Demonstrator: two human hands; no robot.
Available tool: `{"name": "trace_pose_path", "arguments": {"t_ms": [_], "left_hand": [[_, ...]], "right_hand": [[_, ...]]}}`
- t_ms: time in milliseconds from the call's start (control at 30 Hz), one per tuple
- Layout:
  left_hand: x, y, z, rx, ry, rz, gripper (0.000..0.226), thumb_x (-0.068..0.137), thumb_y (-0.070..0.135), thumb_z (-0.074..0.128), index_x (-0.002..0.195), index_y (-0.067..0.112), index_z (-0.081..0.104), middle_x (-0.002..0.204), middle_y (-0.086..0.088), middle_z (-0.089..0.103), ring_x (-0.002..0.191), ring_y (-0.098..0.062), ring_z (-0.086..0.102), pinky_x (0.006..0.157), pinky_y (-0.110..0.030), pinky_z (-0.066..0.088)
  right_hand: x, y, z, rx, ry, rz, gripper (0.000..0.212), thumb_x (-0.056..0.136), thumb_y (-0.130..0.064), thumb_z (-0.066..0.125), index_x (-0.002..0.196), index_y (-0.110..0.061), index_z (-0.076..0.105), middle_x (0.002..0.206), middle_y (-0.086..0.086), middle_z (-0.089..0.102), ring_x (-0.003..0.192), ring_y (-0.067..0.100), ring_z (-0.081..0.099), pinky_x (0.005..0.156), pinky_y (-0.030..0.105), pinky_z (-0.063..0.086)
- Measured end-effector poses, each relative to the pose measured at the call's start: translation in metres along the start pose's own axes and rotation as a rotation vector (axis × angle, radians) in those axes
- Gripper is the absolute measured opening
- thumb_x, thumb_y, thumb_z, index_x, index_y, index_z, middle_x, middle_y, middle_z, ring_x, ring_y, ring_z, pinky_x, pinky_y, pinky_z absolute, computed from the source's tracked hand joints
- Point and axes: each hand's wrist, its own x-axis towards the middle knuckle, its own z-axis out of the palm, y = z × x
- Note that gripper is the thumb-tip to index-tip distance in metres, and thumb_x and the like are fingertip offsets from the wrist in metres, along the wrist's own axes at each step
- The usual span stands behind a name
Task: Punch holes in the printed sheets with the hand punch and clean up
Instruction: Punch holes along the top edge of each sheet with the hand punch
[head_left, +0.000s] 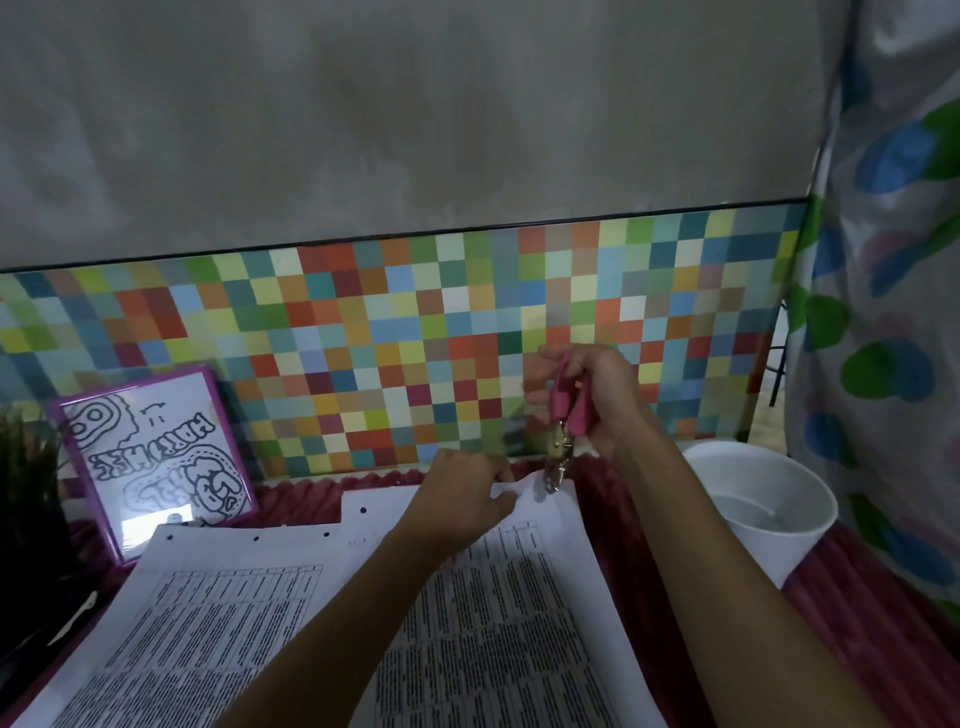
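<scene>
Gripping the punch (566, 415) upright, the right hand (608, 395) sets its jaws down over the sheet (519, 623) at its far edge; the left hand (457, 493) pinches that edge just beside.

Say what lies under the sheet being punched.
The red ribbed cloth shows past its far and right edges; a second printed sheet lies at its left, overlap unclear. Directly beneath is covered.
</scene>
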Motion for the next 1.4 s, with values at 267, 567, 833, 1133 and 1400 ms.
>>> {"name": "trace_pose_path", "arguments": {"t_ms": [267, 567, 833, 1133, 1400], "left_hand": [[0.0, -0.003, -0.015, -0.267, -0.052, -0.037, 0.013, 0.091, 0.032, 0.064, 0.091, 0.02, 0.068, 0.082, 0.011, 0.063, 0.073, 0.001, 0.056, 0.066, -0.023, 0.041], [-0.04, -0.023, -0.041, -0.001, 0.34, -0.36, 0.078, 0.07, 0.07, 0.068, 0.134, 0.032, 0.044, 0.125, 0.019, 0.047, 0.119, -0.008, 0.04, 0.11, -0.047, 0.027], [-0.135, -0.006, -0.049, -0.858, 0.307, -0.685, 0.026, 0.072, 0.029, 0.084, 0.091, 0.018, 0.07, 0.077, 0.003, 0.074, 0.068, -0.008, 0.068, 0.056, -0.022, 0.053], [-0.181, -0.019, -0.135, -0.865, 0.233, -0.641, 0.017, 0.084, 0.013, 0.073, 0.101, 0.01, 0.072, 0.081, 0.001, 0.076, 0.07, -0.012, 0.072, 0.056, -0.019, 0.053], [-0.263, -0.101, -0.184, -0.667, 0.014, -0.854, 0.015, 0.084, 0.008, 0.071, 0.097, 0.017, 0.07, 0.089, 0.005, 0.075, 0.07, -0.001, 0.069, 0.054, -0.01, 0.047]], "right_hand": [[-0.003, -0.004, -0.011, -0.985, -0.379, -0.115, 0.042, 0.086, -0.014, 0.065, 0.125, -0.031, 0.063, 0.1, -0.001, 0.069, 0.078, 0.017, 0.054, 0.069, 0.032, 0.045], [-0.01, 0.0, -0.003, -1.113, -0.352, -0.103, 0.026, 0.083, -0.013, 0.066, 0.083, 0.013, 0.06, 0.072, 0.013, 0.05, 0.068, 0.019, 0.045, 0.062, 0.029, 0.031], [-0.038, -0.046, 0.004, -0.833, -0.154, -0.218, 0.022, 0.085, -0.007, 0.065, 0.063, -0.01, 0.065, 0.047, -0.005, 0.056, 0.041, 0.008, 0.049, 0.042, 0.016, 0.034], [-0.033, -0.085, 0.068, -0.77, -0.056, -0.098, 0.008, 0.069, 0.004, 0.064, 0.062, -0.001, 0.063, 0.049, 0.013, 0.05, 0.045, 0.022, 0.045, 0.05, 0.026, 0.039], [-0.011, 0.019, 0.173, -1.16, -0.351, 0.023, 0.004, 0.074, -0.013, 0.061, 0.075, -0.017, 0.062, 0.061, 0.002, 0.033, 0.052, 0.012, 0.028, 0.051, 0.026, 0.027]]}}
